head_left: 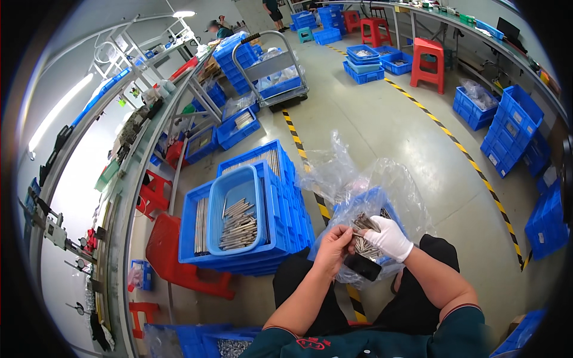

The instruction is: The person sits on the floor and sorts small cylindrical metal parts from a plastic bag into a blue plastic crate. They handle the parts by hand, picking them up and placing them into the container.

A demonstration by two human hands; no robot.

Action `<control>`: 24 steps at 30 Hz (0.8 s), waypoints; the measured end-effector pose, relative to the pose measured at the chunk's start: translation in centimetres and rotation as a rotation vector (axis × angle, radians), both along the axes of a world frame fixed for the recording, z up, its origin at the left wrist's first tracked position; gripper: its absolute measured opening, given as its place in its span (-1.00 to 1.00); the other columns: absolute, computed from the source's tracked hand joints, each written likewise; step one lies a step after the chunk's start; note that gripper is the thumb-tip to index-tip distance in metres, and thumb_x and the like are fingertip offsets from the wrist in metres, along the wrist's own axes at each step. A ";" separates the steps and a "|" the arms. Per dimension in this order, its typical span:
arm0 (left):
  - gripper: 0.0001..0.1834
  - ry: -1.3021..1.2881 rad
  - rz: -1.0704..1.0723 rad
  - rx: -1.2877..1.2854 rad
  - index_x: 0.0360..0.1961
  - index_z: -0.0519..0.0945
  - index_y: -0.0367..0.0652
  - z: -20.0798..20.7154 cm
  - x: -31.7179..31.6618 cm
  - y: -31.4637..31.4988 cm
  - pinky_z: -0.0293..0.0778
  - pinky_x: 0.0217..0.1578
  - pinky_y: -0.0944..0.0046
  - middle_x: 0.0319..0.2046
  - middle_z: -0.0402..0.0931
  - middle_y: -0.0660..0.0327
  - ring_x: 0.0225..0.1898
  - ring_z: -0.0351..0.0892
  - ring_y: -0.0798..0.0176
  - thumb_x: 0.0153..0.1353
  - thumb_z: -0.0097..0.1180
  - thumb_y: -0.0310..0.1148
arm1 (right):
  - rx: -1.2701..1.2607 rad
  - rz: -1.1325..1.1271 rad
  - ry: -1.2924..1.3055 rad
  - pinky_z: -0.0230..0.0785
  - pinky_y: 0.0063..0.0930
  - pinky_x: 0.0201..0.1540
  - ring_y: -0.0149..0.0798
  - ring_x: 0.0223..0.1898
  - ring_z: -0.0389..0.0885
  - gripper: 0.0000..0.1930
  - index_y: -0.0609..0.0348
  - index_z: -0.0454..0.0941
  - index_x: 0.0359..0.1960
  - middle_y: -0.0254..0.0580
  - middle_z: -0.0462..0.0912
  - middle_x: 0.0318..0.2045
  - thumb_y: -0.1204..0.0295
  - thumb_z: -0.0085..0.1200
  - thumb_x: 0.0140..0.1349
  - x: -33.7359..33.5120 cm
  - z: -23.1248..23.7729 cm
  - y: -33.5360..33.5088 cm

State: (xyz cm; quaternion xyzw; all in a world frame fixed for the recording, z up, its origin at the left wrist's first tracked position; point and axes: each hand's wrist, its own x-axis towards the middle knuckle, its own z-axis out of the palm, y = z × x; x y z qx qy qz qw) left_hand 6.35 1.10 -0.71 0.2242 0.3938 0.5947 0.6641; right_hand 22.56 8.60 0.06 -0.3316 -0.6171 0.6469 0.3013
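Note:
My right hand (389,238), in a white glove, is closed around a bundle of short metal pins (365,223). Bare and pinched at the fingertips, my left hand (335,243) meets the near side of that bundle; whatever sits between its fingers is too small to make out. Both hands are over a blue crate (387,204) lined with a clear plastic bag (401,179). More loose metal pins (365,249) lie in the crate below them. A flat black object like a phone (362,267) rests at its near side, just below my hands.
Left of me, a light blue tub (261,209) of metal pins (239,225) sits on stacked blue crates (292,206) holding longer rods. Beside it stands a red stool (170,250). A platform trolley (280,77) and a workbench (128,197) are farther left; crate stacks (510,131) stand right.

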 end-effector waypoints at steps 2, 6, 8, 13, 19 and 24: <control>-0.87 0.188 0.080 0.050 -0.30 0.51 -0.18 -0.1 0.3 0.3 0.36 -0.46 0.44 -0.53 0.47 0.27 -0.55 0.40 0.44 0.26 0.05 -0.34 | -0.063 -0.004 0.041 0.32 -0.55 -0.33 -0.53 -0.40 0.40 -0.82 0.27 0.52 -0.27 -0.26 0.54 -0.47 0.42 0.12 0.16 -0.1 0.6 0.1; -0.85 0.193 0.076 0.068 -0.29 0.52 -0.22 0.2 0.4 0.1 0.36 -0.45 0.48 -0.52 0.48 0.28 -0.53 0.41 0.46 0.25 0.07 -0.35 | -0.047 0.001 0.013 0.31 -0.55 -0.31 -0.53 -0.39 0.39 -0.80 0.31 0.52 -0.26 -0.25 0.55 -0.46 0.40 0.11 0.18 0.1 0.2 0.2; -0.85 0.208 0.072 0.078 -0.29 0.51 -0.22 0.2 0.2 0.2 0.37 -0.44 0.48 -0.52 0.48 0.28 -0.53 0.41 0.46 0.25 0.07 -0.35 | -0.009 -0.001 -0.005 0.32 -0.54 -0.31 -0.53 -0.40 0.39 -0.78 0.32 0.51 -0.26 -0.25 0.55 -0.46 0.39 0.10 0.18 0.0 0.1 0.3; -0.83 0.199 0.086 0.112 -0.28 0.50 -0.26 0.5 0.4 0.1 0.37 -0.44 0.49 -0.51 0.49 0.26 -0.51 0.43 0.45 0.21 0.12 -0.37 | 0.035 -0.010 -0.035 0.32 -0.53 -0.29 -0.51 -0.39 0.40 -0.76 0.32 0.51 -0.23 -0.24 0.56 -0.45 0.36 0.10 0.19 0.0 0.2 0.5; -0.84 0.235 0.057 0.091 -0.29 0.49 -0.28 0.6 -0.2 0.2 0.37 -0.44 0.49 -0.51 0.50 0.24 -0.51 0.44 0.45 0.19 0.14 -0.40 | 0.074 0.002 -0.088 0.33 -0.52 -0.27 -0.50 -0.38 0.42 -0.74 0.32 0.51 -0.21 -0.22 0.58 -0.43 0.36 0.11 0.18 0.0 0.3 0.4; -0.85 0.247 0.156 0.072 -0.29 0.49 -0.27 0.7 -1.2 0.5 0.38 -0.40 0.46 -0.51 0.51 0.24 -0.51 0.44 0.42 0.20 0.12 -0.41 | 0.105 0.009 -0.121 0.34 -0.52 -0.28 -0.49 -0.39 0.43 -0.73 0.31 0.52 -0.20 -0.24 0.58 -0.42 0.35 0.13 0.16 0.4 0.1 0.6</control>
